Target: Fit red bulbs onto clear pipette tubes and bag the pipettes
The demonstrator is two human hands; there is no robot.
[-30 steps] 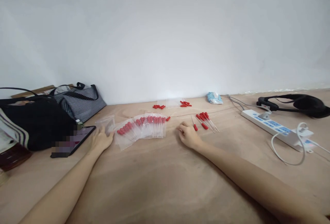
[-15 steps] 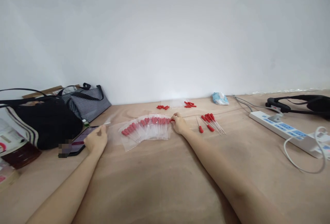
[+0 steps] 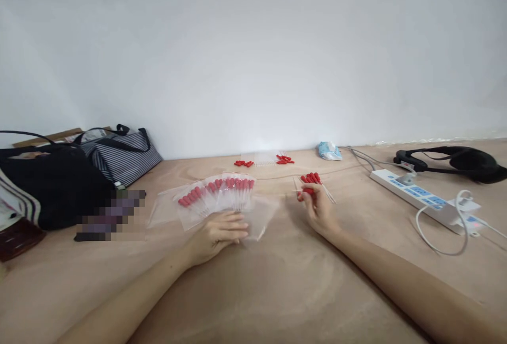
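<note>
My left hand [image 3: 217, 234] lies on the wooden table with its fingers stretched out flat. Its fingertips rest at the left edge of a clear zip bag [image 3: 262, 217] with nothing visible inside. My right hand [image 3: 320, 209] is closed on a dropper [image 3: 308, 191] with a red bulb; the thin pale tip points up and left. Just beyond that hand lies a small bunch of red-bulbed droppers [image 3: 312, 177]. Overlapping filled bags [image 3: 196, 198] of droppers are fanned out behind my left hand, red bulbs toward the wall.
Loose red bulbs [image 3: 243, 163] and pale tubes [image 3: 264, 160] lie near the wall. A blue-white packet [image 3: 329, 151], a power strip [image 3: 415, 193] with cables and a black strapped headset [image 3: 455, 161] are to the right. Bags, one striped [image 3: 127, 159], stand left beside a blurred-out phone [image 3: 113, 214].
My left hand has come right from near the phone, and a clear bag now lies by its fingers. My right hand has left the filled bags, moved right and taken a dropper.
</note>
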